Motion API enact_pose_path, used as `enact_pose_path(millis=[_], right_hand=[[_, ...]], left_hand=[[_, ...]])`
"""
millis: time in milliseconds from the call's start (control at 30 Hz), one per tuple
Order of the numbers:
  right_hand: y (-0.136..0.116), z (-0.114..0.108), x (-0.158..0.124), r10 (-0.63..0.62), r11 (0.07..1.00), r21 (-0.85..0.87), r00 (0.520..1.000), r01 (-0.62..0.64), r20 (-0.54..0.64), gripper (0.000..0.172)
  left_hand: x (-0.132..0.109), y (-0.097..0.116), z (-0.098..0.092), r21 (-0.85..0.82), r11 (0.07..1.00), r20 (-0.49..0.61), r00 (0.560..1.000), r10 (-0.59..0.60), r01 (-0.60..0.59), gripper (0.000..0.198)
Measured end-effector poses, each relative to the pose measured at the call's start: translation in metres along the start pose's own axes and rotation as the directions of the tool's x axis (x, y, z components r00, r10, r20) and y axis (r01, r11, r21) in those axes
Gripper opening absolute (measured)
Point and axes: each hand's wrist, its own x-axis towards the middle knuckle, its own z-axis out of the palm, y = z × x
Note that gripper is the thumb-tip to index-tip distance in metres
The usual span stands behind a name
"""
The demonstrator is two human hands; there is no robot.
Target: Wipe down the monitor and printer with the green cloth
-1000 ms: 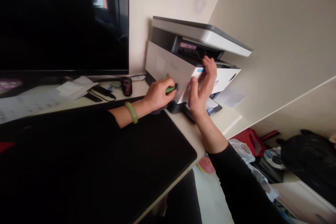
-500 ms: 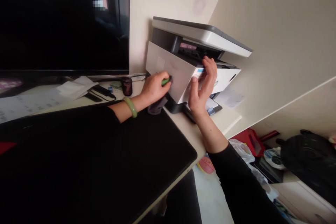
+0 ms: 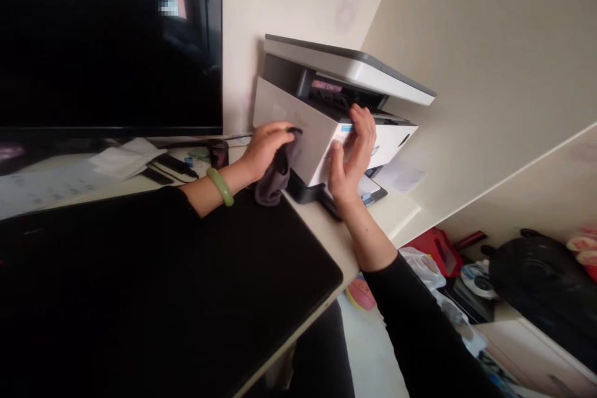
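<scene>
The left hand point(image 3: 265, 150) reaches forward, palm down with fingers curled closed, a pale green bangle point(image 3: 220, 186) on its wrist. The right hand point(image 3: 351, 158) stands upright and open, fingers spread, thumb apart, its bare forearm point(image 3: 368, 236) emerging from a black sleeve point(image 3: 420, 323).

Nothing legible, the blue label point(image 3: 347, 128) on the white printer point(image 3: 394, 143) too blurred to read.

A multifunction printer point(image 3: 392, 140) sits on the counter point(image 3: 396, 208) against the wall point(image 3: 289, 12), with a monitor point(image 3: 112, 43) to its left, loose papers point(image 3: 125, 158) before the monitor, and a desk mat point(image 3: 163, 286) nearest the person.
</scene>
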Motion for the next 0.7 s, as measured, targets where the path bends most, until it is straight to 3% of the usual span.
enact_pose_path(millis=[100, 167, 400, 600, 700], right_hand=[[-0.003, -0.001, 0.001, 0.017, 1.0, -0.001, 1.0, -0.017, 0.01, 0.063], [-0.003, -0.001, 0.0, 0.009, 1.0, 0.008, 1.0, -0.009, 0.018, 0.063], [0.001, 0.0, -0.003, -0.014, 0.999, 0.036, 1.0, 0.014, 0.019, 0.062], [-0.001, 0.0, -0.002, -0.021, 0.999, 0.025, 1.0, 0.021, 0.004, 0.059], [-0.002, 0.001, -0.003, -0.016, 1.0, 0.027, 1.0, 0.016, 0.0, 0.059]], left_hand=[[-0.003, 0.015, 0.01, 0.142, 0.983, 0.214, 0.973, 0.088, -0.12, 0.028], [-0.005, 0.016, 0.012, 0.2, 0.967, 0.265, 0.959, 0.103, -0.159, 0.031], [-0.022, -0.005, 0.004, 0.395, 0.915, 0.302, 0.952, -0.041, -0.086, 0.037], [-0.015, 0.016, 0.017, 0.246, 0.962, 0.227, 0.972, 0.06, -0.117, 0.036], [-0.014, 0.014, 0.018, 0.256, 0.962, 0.225, 0.973, 0.039, -0.098, 0.035]])
